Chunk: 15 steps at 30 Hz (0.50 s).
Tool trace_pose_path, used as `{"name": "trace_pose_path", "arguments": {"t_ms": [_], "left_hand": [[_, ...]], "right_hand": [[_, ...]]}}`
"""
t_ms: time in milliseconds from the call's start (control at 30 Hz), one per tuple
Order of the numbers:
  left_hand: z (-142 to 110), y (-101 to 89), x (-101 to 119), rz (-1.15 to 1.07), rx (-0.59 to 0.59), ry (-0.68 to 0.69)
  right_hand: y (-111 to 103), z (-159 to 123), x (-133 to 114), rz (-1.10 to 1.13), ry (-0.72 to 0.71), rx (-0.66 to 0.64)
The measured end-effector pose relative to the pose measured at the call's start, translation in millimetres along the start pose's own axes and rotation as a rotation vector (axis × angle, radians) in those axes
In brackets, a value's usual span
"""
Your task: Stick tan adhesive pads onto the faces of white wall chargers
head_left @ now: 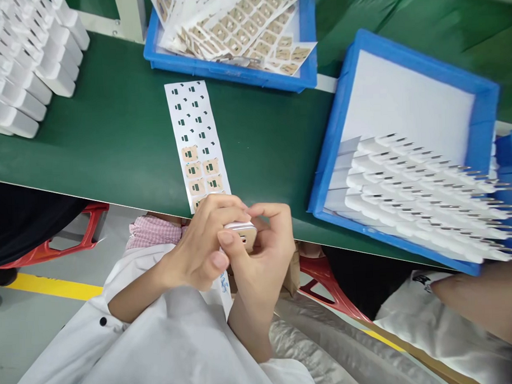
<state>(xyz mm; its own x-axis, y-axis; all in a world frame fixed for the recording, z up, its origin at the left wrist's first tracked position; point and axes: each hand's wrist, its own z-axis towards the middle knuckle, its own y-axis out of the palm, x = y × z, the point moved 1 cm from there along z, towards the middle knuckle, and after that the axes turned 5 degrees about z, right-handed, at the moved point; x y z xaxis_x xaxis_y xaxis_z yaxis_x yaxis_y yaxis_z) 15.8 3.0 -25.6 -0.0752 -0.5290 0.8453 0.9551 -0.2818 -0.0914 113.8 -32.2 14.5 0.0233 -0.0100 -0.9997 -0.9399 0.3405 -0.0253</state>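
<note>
Close to my body, just past the table's front edge, a small white plastic housing (239,225) is held between both hands. Its end face carries a tan adhesive sticker (248,237) with a small cutout. My left hand (194,244) is closed, its fingers curled over the near side of the housing. My right hand (264,259) wraps it from the other side, thumb pressed beside the sticker. Most of the housing is hidden by the fingers. Beyond the hands lies a white sticker sheet (192,113), bare in its far part, with several tan stickers on its near part.
A blue bin (235,72) of sticker sheets stands at the back. On the right, another blue bin (328,156) holds rows of white housings with metal pins (407,192). White housings (29,71) stand at the far left of the green table (111,130). A person's arm (486,301) shows at right.
</note>
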Motion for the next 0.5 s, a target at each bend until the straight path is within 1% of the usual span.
{"name": "trace_pose_path", "arguments": {"t_ms": [67, 100, 233, 300, 400, 500], "left_hand": [[-0.1, 0.4, 0.0, 0.041, 0.002, 0.037], [0.0, 0.0, 0.0, 0.044, 0.005, 0.037], [-0.3, -2.0, -0.4, -0.013, 0.020, -0.004], [-1.5, -2.1, -1.5, -0.069, 0.030, -0.028], [-2.9, -1.4, -3.3, -0.131, 0.041, -0.086], [-1.3, -0.8, -2.5, -0.164, 0.057, -0.134]], "right_hand": [[1.3, 1.7, -0.9, -0.082, 0.003, 0.019], [1.7, 2.7, -0.9, -0.087, -0.007, 0.019], [0.0, 6.8, 3.2, 0.010, -0.056, -0.015], [-1.8, 7.5, 6.5, 0.079, -0.058, -0.038], [-4.8, 7.4, 10.3, 0.175, -0.018, -0.057], [-7.5, 8.0, 11.1, 0.205, 0.024, -0.067]]}}
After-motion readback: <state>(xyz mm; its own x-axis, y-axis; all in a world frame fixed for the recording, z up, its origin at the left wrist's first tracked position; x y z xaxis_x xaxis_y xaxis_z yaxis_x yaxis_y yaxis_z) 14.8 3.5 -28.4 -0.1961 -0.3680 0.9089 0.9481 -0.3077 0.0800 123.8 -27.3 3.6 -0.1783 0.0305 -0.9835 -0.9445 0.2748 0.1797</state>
